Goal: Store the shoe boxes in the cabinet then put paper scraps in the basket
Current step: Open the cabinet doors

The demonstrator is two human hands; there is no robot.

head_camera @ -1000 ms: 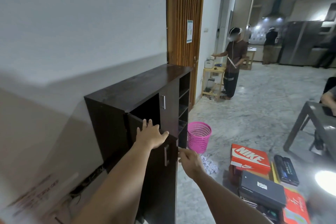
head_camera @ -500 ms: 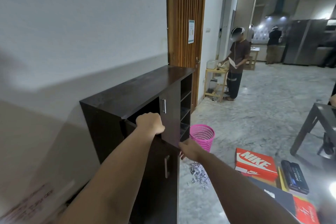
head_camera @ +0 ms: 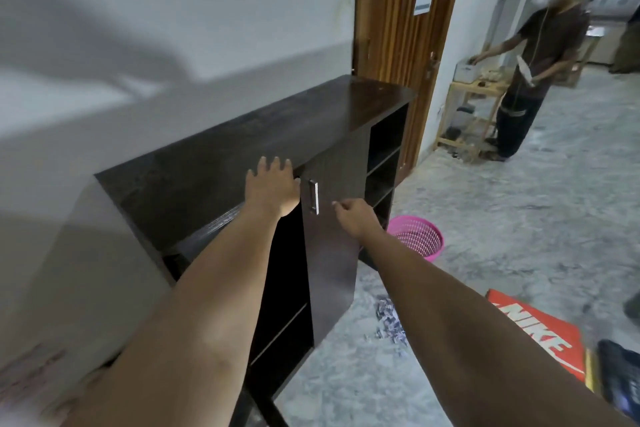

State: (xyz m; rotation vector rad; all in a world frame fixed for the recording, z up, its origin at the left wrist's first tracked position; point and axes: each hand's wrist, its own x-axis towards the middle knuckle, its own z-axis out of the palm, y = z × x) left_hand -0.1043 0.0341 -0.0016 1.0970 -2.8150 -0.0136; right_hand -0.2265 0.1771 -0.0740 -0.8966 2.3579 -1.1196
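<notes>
The dark brown cabinet stands against the white wall, its left compartment open and dark inside. My left hand presses flat, fingers spread, on the front edge of the cabinet top. My right hand hovers with curled fingers in front of the right door, just right of its silver handle, holding nothing. An orange Nike shoe box and a dark box lie on the floor at the right. Paper scraps lie on the floor near the pink basket.
Open shelves fill the cabinet's right end, beside a wooden door. A person stands at a small wooden trolley further back. Grey marble floor stretches to the right.
My left hand let go of the left door's top edge and now lies flat on the cabinet top's edge. My right hand rose from that door's side to the right door's handle.
</notes>
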